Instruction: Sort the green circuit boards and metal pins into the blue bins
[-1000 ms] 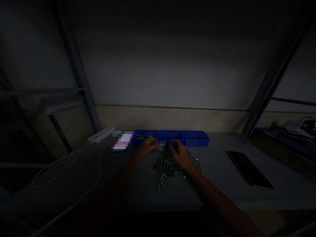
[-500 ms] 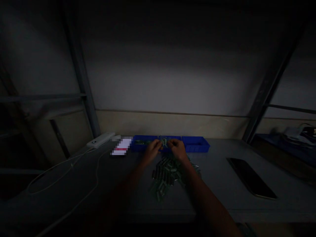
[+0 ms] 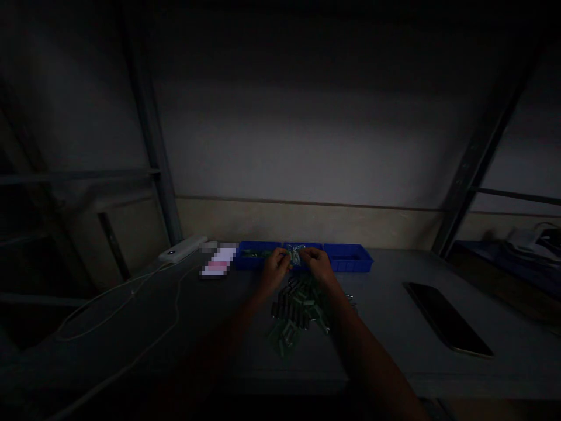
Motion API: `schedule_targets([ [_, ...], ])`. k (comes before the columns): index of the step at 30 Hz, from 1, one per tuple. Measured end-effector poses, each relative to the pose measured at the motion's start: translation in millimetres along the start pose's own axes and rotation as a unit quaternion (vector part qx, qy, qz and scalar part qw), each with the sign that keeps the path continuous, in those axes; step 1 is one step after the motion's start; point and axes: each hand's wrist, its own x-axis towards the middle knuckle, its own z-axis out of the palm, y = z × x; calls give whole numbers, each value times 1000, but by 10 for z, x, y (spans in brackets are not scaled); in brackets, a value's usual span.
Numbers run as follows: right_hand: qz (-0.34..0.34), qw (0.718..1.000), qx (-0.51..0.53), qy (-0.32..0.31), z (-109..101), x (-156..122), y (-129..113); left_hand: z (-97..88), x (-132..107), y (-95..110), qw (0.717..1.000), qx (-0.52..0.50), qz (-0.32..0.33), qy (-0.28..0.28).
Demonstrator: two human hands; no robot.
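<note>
The scene is very dim. My left hand and my right hand are close together above a pile of small green parts on the grey table. Both hands pinch one small green part between their fingertips, just in front of the middle blue bin. A left blue bin holds a few green pieces, and a right blue bin stands beside it.
A dark phone lies at the right of the table. A white power bank with a white cable sits at the back left, next to a pink and white card. Metal rack posts rise on both sides.
My hands have risen from the pile and come together in front of the middle blue bin, holding a small green part. The camera has tipped slightly.
</note>
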Motion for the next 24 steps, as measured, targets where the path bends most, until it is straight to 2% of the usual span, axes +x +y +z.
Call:
schedule_targets([
  [5, 8, 998, 70, -5, 9, 18, 23, 7, -17, 42, 997, -67, -26, -14],
  [10, 3, 995, 96, -26, 23, 9, 50, -28, 19, 49, 996, -71, -38, -22],
  [15, 2, 996, 87, -20, 74, -7, 89, -42, 39, 75, 996, -68, -49, -13],
  [20, -13, 997, 76, 23, 126, -43, 88, -32, 18, 112, 994, -64, -75, -49],
  [24, -22, 998, 58, 26, 149, -79, 69, -45, 9, 112, 994, -50, -69, -68],
])
